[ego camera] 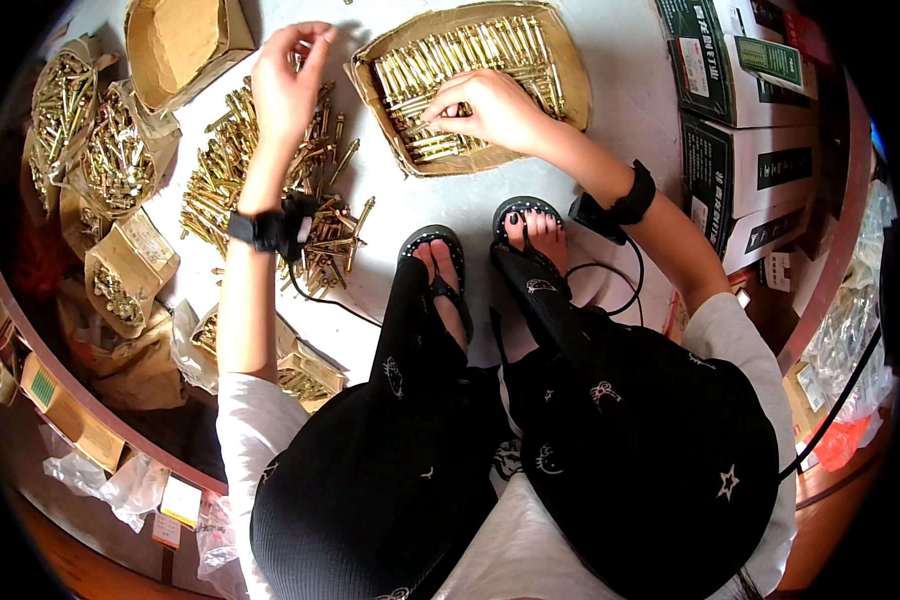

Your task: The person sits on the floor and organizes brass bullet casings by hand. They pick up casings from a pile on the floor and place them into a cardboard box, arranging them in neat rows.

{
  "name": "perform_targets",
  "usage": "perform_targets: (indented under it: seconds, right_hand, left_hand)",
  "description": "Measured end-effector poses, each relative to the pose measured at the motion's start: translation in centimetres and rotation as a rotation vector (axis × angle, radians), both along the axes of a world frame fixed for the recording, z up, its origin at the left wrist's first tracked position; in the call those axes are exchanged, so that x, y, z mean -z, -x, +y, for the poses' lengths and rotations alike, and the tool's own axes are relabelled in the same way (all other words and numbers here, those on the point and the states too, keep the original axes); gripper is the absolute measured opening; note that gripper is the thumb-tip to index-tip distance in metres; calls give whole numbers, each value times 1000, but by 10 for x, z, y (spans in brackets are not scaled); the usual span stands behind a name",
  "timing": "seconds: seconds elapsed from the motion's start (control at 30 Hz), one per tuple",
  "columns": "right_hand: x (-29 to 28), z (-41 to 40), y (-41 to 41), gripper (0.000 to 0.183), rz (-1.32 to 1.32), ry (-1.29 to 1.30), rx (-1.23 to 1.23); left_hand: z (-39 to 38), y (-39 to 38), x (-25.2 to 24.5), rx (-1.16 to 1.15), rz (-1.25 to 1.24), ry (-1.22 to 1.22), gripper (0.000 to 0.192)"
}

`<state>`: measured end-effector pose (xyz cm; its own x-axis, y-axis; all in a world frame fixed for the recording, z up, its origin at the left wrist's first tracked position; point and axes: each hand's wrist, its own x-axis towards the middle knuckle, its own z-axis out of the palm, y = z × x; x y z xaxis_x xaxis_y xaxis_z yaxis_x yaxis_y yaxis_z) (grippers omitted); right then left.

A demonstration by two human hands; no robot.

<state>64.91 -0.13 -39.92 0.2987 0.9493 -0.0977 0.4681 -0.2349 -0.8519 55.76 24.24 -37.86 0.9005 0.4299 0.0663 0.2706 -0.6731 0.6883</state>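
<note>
My right hand (pixel 487 109) reaches into an open cardboard box (pixel 487 166), its thumb and forefinger drawn together at the bolts inside. Rows of brass-coloured expansion anchor bolts (pixel 457 52) lie side by side in that box, closely packed along its far side. Whether one bolt is pinched in those fingertips is hard to make out. My left hand (pixel 292 75) is raised over the far end of a loose pile of the same bolts (pixel 217 180), fingers curled towards the thumb. Brassy metal shows through the gap of that hand; I cannot tell whether it is held or lies behind.
Bolt-filled bags (pixel 120 157) and an opened carton of bolts (pixel 116 292) stand at the left. An open cardboard box (pixel 176 45) sits at the far left. Printed cartons (pixel 765 165) are stacked at the right. A black cable (pixel 637 285) hangs from my right wrist strap, near my sandalled feet (pixel 532 229).
</note>
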Motion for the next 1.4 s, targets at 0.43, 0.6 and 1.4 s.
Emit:
perform_targets:
  seconds: [0.43, 0.6, 1.4]
  right_hand:
    - [-14, 0, 5, 16, -188, -34, -34]
    - [-10, -3, -5, 18, -111, -42, 35]
    - [-31, 2, -39, 21, 125, -103, -135]
  left_hand:
    - [31, -63, 63, -116, 324, -284, 48]
    - [22, -67, 51, -141, 438, -263, 43]
    - [-60, 8, -58, 590, 426, 124, 15]
